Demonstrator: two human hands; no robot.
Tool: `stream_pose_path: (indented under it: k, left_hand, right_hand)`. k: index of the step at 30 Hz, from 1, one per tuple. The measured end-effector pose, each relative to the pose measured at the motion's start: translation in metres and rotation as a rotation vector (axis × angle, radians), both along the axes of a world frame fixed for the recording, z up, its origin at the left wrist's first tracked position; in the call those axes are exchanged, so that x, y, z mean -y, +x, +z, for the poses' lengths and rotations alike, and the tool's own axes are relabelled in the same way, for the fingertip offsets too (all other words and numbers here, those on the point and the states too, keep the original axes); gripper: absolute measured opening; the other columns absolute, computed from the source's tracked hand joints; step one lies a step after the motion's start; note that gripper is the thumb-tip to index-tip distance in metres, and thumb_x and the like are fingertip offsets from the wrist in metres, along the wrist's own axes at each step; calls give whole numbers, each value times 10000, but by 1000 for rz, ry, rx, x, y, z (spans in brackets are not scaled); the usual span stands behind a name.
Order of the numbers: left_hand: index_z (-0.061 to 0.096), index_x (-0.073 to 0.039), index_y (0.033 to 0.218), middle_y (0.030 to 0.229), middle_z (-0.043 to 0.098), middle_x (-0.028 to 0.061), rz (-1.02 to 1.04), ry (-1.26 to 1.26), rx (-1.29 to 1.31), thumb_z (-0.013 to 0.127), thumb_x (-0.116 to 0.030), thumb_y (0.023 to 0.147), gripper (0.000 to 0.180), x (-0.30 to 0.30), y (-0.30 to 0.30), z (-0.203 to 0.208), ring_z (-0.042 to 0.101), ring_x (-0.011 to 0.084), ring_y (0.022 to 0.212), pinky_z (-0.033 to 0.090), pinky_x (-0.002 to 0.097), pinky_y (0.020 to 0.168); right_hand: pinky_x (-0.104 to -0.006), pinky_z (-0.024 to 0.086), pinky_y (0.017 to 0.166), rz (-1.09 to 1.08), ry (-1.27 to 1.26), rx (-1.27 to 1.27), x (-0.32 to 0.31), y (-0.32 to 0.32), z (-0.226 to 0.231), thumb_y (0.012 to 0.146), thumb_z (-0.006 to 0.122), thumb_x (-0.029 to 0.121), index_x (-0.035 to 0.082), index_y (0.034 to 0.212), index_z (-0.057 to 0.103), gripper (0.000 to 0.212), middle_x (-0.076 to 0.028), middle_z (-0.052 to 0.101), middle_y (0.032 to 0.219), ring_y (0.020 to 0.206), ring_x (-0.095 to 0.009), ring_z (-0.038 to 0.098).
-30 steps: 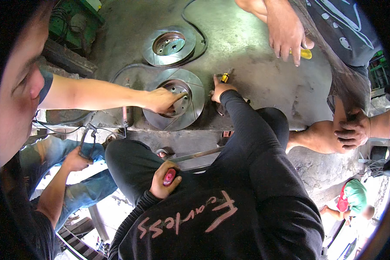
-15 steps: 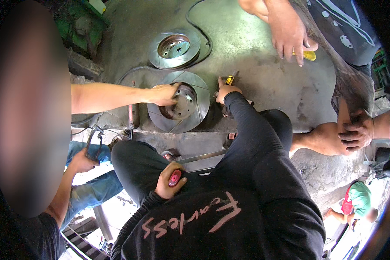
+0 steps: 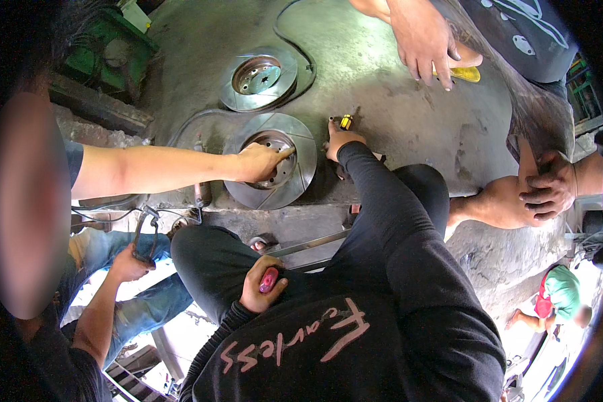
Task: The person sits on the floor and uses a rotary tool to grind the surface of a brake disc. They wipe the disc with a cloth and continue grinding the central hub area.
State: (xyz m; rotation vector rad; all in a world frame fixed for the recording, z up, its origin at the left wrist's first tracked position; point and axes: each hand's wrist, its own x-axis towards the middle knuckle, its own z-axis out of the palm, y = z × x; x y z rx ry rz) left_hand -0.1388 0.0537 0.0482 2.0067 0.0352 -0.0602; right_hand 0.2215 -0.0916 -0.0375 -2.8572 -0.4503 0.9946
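Note:
My left hand (image 3: 253, 289) is in my lap, its fingers wrapped around a glossy pinkish-red handle (image 3: 268, 280); the rest of that object is hidden. Out in front, my right hand (image 3: 344, 142) has its index finger stretched out and thumb apart, beside a yellow-and-black screwdriver (image 3: 346, 122) on the floor. A dark object (image 3: 342, 171) shows partly under my right wrist. Left of this hand lies a slotted brake disc (image 3: 301, 169). A co-worker's hand (image 3: 261, 163) reaches over it from the left, index finger pointing at its raised centre. A second brake disc (image 3: 289, 74) lies just beyond.
A black hose (image 3: 208, 110) curves around the discs. At left, a co-worker's other hand (image 3: 130, 263) grips a dark curved tool (image 3: 141, 234). Another person's hand (image 3: 422, 43) hangs near a yellow object (image 3: 467, 74) at far right. A green machine (image 3: 110, 50) stands far left.
The co-worker's hand has gone from curled inside the disc's centre to pointing with a stretched index finger across it. My view has shifted slightly; both my hands stay in place.

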Motion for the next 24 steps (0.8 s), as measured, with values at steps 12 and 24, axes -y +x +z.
stream_pose_path:
  k: [12,24]
  left_hand:
    - [571,-4,1043,997,593,136,11,-29,-33,719,-36,766,316,3,3,1,593,294,948,459,363,875]
    - [571,-7,1027,970,580,143,5,-29,-31,716,-27,761,303,3,5,5,588,306,922,464,363,847]
  right_hand:
    - [-443,465,999,-23,48,-4,-1,4,-6,850,644,340,123,1561,51,951,-195,526,1386,1180,-344,590]
    - [-453,446,1029,-12,28,-11,-3,7,-5,846,633,319,157,1565,35,949,-208,527,1381,1208,-357,573]
